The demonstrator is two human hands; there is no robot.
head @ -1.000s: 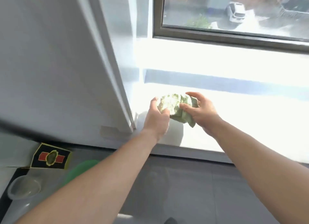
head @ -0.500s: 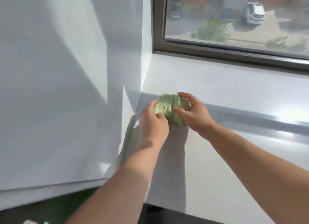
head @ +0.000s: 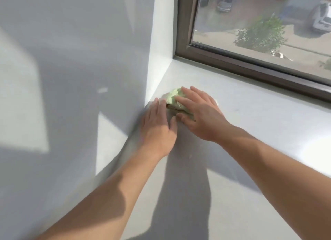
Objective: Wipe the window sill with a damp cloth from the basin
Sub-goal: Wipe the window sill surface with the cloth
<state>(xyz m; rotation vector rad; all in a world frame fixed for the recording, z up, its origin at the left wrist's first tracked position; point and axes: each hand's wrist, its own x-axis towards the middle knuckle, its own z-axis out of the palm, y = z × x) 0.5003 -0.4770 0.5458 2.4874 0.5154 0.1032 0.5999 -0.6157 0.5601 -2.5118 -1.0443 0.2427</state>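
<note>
- My right hand lies flat, fingers spread, pressing the crumpled pale green damp cloth onto the smooth grey window sill, just left of frame centre.
- My left hand rests open beside it, fingertips touching the cloth's edge near the white wall corner.
- I should press evenly, start tight in that corner, then sweep towards the right of the frame in overlapping strokes.

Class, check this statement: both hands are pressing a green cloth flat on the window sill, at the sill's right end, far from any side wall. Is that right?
Not quite. The head view shows the left hand and right hand pressing the green cloth onto the window sill at its left end, right beside the side wall, not at the right end.
</note>
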